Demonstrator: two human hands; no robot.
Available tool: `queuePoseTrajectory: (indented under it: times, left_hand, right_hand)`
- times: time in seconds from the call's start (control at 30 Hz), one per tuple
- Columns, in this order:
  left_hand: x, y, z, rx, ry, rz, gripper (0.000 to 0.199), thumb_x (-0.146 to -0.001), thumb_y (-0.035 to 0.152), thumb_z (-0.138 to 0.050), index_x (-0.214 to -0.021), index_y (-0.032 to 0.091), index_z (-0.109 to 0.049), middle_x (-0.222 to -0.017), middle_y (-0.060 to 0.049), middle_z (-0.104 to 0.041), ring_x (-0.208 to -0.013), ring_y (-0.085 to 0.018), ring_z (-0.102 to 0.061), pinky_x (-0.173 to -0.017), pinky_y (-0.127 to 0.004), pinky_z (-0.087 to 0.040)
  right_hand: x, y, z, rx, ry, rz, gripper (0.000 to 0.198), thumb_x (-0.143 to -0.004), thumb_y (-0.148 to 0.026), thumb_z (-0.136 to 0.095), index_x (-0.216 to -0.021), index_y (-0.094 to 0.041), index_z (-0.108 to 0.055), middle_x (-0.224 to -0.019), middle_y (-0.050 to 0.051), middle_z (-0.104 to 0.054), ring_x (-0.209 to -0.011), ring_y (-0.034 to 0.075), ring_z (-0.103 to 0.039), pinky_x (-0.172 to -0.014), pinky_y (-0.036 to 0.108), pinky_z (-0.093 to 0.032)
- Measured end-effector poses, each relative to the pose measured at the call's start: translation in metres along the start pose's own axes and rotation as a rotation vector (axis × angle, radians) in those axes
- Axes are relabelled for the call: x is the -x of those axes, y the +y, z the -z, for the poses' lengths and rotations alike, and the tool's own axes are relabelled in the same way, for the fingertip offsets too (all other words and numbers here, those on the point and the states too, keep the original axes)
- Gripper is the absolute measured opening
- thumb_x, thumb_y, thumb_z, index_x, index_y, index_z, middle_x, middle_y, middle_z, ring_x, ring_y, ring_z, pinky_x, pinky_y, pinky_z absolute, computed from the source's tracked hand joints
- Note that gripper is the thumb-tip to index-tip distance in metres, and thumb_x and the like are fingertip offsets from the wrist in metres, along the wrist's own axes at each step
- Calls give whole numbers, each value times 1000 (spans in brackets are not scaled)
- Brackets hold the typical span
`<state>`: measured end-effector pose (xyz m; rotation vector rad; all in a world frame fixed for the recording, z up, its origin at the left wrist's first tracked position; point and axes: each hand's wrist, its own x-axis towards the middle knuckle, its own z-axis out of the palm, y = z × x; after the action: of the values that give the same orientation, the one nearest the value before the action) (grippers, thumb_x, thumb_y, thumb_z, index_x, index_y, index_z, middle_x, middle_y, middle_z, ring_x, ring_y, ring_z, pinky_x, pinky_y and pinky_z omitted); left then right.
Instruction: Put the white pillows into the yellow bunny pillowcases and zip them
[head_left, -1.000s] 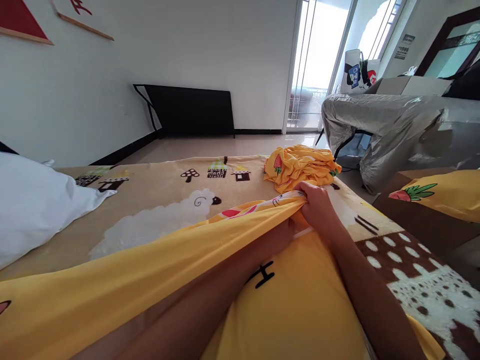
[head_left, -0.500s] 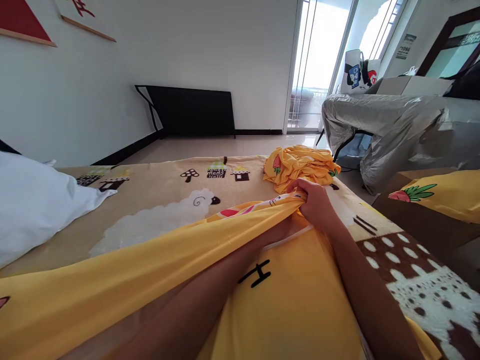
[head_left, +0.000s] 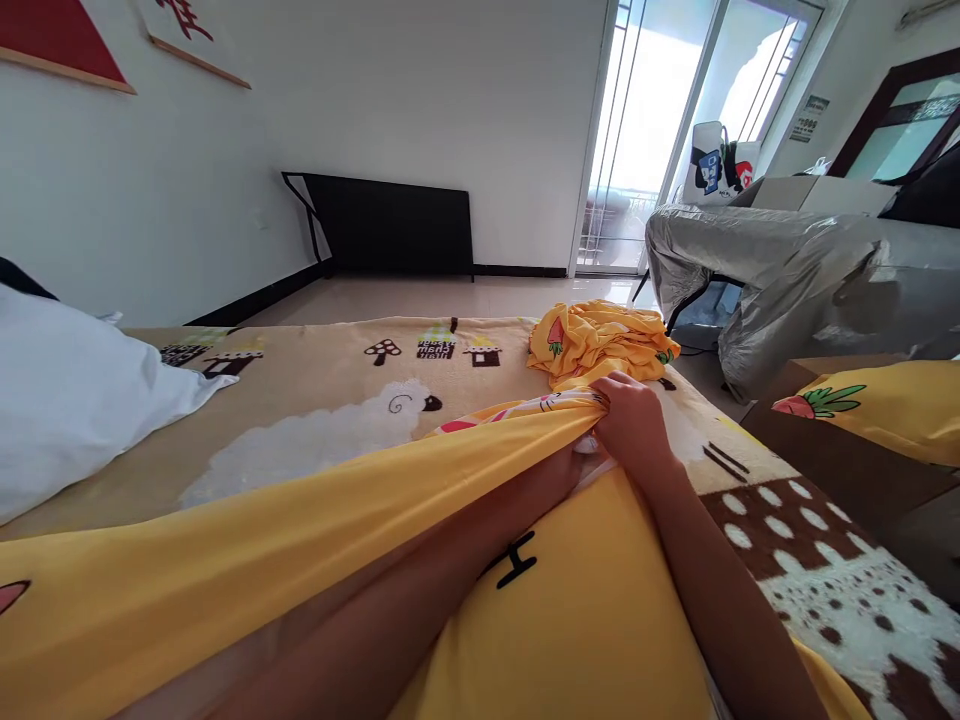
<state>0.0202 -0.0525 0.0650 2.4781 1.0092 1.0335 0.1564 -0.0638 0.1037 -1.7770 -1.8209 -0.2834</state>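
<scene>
A long yellow cloth cover [head_left: 315, 500] with printed figures stretches from the left edge to the middle. My right hand [head_left: 630, 415] is closed around its bunched end. My left forearm runs inside the cover, and my left hand [head_left: 564, 468] reaches up to the same bunched end; its fingers are hidden by cloth and my right hand. A small bit of white material shows between the hands. Below them lies yellow fabric [head_left: 592, 600] with a black letter H. Just beyond my right hand sits a crumpled yellow cloth [head_left: 600, 335] with carrot prints.
A patterned beige blanket [head_left: 330, 430] covers the bed. A white pillow [head_left: 75, 400] lies at left. At right, a yellow carrot-print cloth [head_left: 892, 410] rests on a cardboard box [head_left: 840, 480]. Behind it stands plastic-covered furniture [head_left: 795, 260]. A black folded panel [head_left: 390, 225] leans against the wall.
The view has tilted up slightly, so things sit a little lower. My right hand keeps hold of the cover's bunched end. A bit of white material now shows between the hands.
</scene>
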Motion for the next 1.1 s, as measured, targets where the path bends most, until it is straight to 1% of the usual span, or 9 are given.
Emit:
queuePoseTrajectory:
  times: [0.13, 0.3, 0.43, 0.6, 0.77, 0.83, 0.97, 1.03, 1.1]
  left_hand:
    - [13, 12, 12, 44, -101, -95, 34, -82, 13, -45, -108, 26, -62, -124, 0, -60, -115, -20, -53, -105, -35, -39]
    - [14, 31, 8, -304, -115, 53, 33, -84, 9, -40, -106, 19, -62, -104, -10, -67, -104, -27, -59, -96, -46, -43]
    - [14, 35, 11, -469, -179, -18, 27, -80, 5, -43, -95, 16, -62, -104, -14, -65, -101, -31, -59, -92, -51, -43]
    - [16, 26, 22, -218, -164, -159, 13, -81, 14, -48, -85, 20, -59, -96, -4, -65, -90, -19, -60, -89, -33, -44]
    - [25, 32, 29, -225, -209, -208, 6, -80, 16, -47, -77, 18, -53, -75, -4, -62, -72, -18, -58, -69, -29, -46]
    - [28, 35, 29, -226, -197, -212, 8, -82, 19, -46, -82, 18, -54, -81, -6, -64, -78, -20, -60, -72, -31, -46]
    - [25, 36, 26, -214, -199, -81, 17, -85, 22, -43, -95, 20, -56, -98, -7, -66, -91, -22, -60, -80, -33, -47]
    - [22, 35, 25, -238, -143, -71, 23, -86, 25, -42, -104, 20, -56, -109, -9, -63, -99, -24, -58, -88, -38, -44]
    - [20, 33, 24, -269, -67, -80, 29, -88, 30, -42, -112, 20, -54, -115, -11, -60, -106, -26, -54, -96, -43, -38]
  right_hand:
    - [3, 1, 1, -62, 8, 23, 23, -64, -9, -50, -77, -18, -67, -74, 4, -59, -70, 16, -53, -60, 26, -32]
    - [0, 7, -2, -230, -11, 71, 28, -59, -7, -50, -74, -20, -69, -82, 3, -63, -73, 14, -55, -64, 23, -35]
    - [-1, 5, -1, -309, -41, 51, 32, -59, -6, -48, -78, -19, -70, -78, 3, -68, -72, 15, -59, -66, 23, -38]
    - [-1, 0, -2, -246, -67, -2, 41, -56, -4, -48, -89, -17, -69, -83, 6, -71, -77, 18, -61, -68, 24, -39]
    - [2, 1, -1, -295, -61, 26, 38, -57, -5, -46, -87, -17, -67, -80, 4, -70, -72, 16, -60, -64, 22, -37]
    - [3, 2, 3, -277, -39, 9, 37, -57, -6, -46, -85, -18, -67, -78, 4, -70, -71, 16, -59, -63, 23, -36]
    - [3, 4, 8, -268, -69, -22, 27, -55, -9, -47, -72, -17, -66, -67, 3, -66, -63, 15, -54, -60, 24, -33]
    - [2, 5, 10, -338, -123, 19, 23, -54, -9, -46, -65, -16, -64, -62, 1, -63, -61, 14, -51, -59, 24, -33]
    - [1, 5, 12, -416, -120, 78, 23, -53, -9, -45, -65, -16, -64, -69, 2, -63, -64, 13, -51, -60, 23, -34]
